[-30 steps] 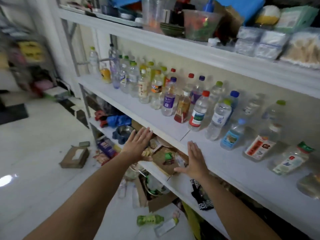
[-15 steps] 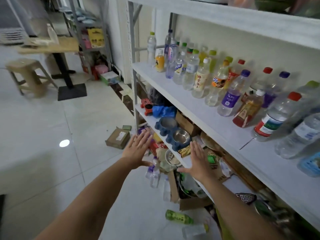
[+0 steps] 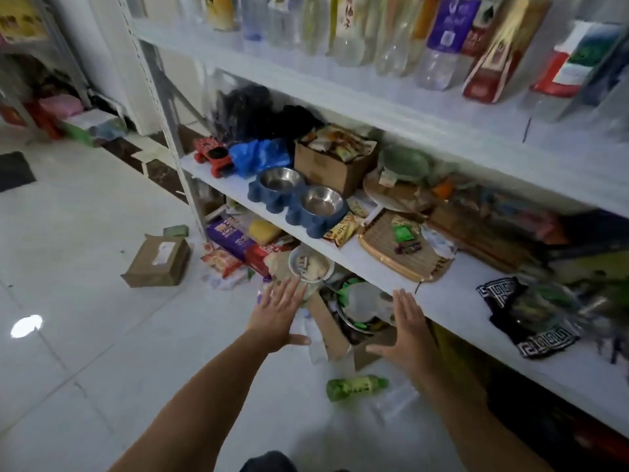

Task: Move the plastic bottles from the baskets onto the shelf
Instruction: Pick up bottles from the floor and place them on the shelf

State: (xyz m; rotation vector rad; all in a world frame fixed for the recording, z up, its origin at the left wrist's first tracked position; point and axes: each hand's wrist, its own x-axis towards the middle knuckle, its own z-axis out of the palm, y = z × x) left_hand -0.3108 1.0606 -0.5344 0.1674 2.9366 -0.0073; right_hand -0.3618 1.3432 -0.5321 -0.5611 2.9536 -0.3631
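Several plastic bottles (image 3: 439, 42) stand in a row on the white shelf (image 3: 391, 107) along the top of the view; only their lower halves show. A green plastic bottle (image 3: 355, 387) lies on its side on the white floor, between my two forearms. A clear bottle (image 3: 394, 400) lies just right of it, blurred. My left hand (image 3: 277, 316) is stretched out flat above the floor, fingers straight, holding nothing. My right hand (image 3: 410, 330) is likewise flat and empty, just in front of the lower shelf's edge. No basket is in view.
The lower shelf (image 3: 371, 264) carries a blue double pet bowl (image 3: 299, 202), a cardboard box of packets (image 3: 335, 161), a woven tray (image 3: 405, 253) and black cloth (image 3: 526, 313). An open carton (image 3: 335, 338) and snack packs sit on the floor beneath. A small brown box (image 3: 158, 262) lies on the tiles at left.
My view has tilted down from the bottle shelf to the lower shelf and floor. Both hands have dropped lower, staying flat and empty, and the green bottle now lies closer between my arms.
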